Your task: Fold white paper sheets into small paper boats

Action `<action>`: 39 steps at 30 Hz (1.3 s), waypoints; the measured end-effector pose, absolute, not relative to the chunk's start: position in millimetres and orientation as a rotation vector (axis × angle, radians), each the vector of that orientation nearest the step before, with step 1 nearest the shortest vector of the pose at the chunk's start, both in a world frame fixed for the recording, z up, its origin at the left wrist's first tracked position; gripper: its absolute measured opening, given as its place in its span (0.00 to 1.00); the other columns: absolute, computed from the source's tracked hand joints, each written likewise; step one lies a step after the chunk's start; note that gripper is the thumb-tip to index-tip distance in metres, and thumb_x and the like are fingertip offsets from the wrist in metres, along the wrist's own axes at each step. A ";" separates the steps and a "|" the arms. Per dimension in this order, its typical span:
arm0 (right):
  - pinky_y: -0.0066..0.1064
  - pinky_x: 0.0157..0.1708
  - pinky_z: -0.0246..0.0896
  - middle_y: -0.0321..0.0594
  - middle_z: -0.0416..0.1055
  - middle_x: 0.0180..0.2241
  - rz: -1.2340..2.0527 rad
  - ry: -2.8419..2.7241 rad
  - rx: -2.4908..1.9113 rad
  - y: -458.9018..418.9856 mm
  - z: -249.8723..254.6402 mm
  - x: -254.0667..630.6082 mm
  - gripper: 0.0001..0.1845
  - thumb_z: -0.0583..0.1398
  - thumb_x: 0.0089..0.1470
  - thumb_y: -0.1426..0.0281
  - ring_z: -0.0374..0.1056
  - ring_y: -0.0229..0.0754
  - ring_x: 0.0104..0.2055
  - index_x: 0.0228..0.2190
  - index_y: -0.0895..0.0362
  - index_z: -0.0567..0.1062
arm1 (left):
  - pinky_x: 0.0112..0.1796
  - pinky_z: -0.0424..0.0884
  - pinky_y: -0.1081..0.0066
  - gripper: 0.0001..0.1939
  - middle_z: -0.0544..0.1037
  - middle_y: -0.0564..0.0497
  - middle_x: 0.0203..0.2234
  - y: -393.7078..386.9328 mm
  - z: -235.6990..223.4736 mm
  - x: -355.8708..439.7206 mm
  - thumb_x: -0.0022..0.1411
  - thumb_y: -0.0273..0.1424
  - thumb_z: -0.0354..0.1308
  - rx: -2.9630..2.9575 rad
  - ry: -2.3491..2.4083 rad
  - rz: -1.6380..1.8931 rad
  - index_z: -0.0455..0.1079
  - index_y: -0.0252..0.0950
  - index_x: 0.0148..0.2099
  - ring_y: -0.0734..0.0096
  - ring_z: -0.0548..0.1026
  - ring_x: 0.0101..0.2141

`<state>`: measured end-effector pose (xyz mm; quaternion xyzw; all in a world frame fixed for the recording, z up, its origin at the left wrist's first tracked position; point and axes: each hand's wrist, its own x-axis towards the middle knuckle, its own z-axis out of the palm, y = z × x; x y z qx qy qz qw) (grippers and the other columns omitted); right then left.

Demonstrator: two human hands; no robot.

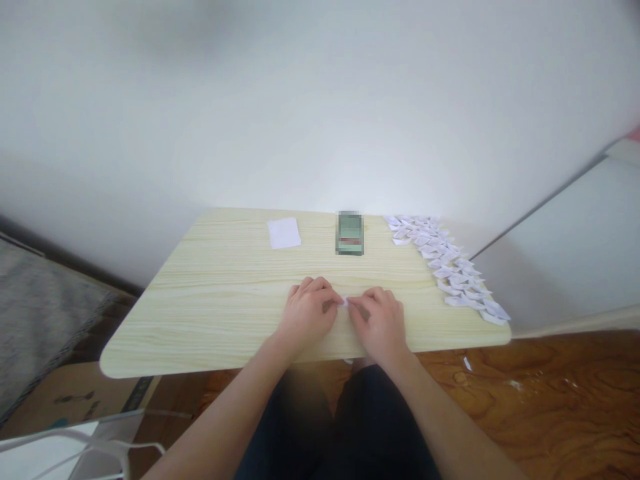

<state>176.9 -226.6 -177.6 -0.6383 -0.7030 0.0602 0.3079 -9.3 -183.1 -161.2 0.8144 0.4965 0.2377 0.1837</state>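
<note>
My left hand (309,309) and my right hand (380,319) rest side by side on the light wooden table (200,307), near its front edge. Both have their fingers curled and pinch a small piece of white paper (345,302) between them. Most of the paper is hidden by the fingers.
A stack of white paper squares (285,233) lies at the back of the table. A blurred green and dark object (349,233) lies to its right. Several folded white paper pieces (450,267) line the right edge. Paper scraps (467,363) lie on the wooden floor.
</note>
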 end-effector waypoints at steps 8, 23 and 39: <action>0.42 0.44 0.58 0.41 0.77 0.37 0.253 -1.840 -1.670 -215.9 -171.6 174.6 0.04 0.65 0.60 0.68 0.69 0.51 0.44 0.35 0.48 0.83 | 0.49 0.66 0.56 0.09 0.80 0.49 0.42 -186.2 -158.6 -9.0 0.64 0.27 0.59 2.349 1.375 0.710 0.79 0.44 0.40 0.56 0.72 0.48; 0.40 0.49 0.64 0.43 0.78 0.40 0.341 -2.007 -1.377 -202.6 -183.3 192.9 0.08 0.62 0.65 0.67 0.71 0.48 0.47 0.42 0.52 0.82 | 0.47 0.67 0.57 0.07 0.78 0.46 0.40 -184.5 -167.5 -8.6 0.68 0.33 0.60 2.476 1.327 0.808 0.80 0.41 0.44 0.56 0.72 0.47; 0.36 0.40 0.68 0.41 0.81 0.34 0.723 -1.528 -1.365 -134.3 -170.2 168.0 0.11 0.61 0.60 0.62 0.75 0.45 0.36 0.36 0.54 0.81 | 0.45 0.73 0.62 0.10 0.83 0.46 0.38 -122.1 -182.6 -4.6 0.71 0.31 0.55 2.196 1.420 1.140 0.79 0.39 0.43 0.61 0.79 0.41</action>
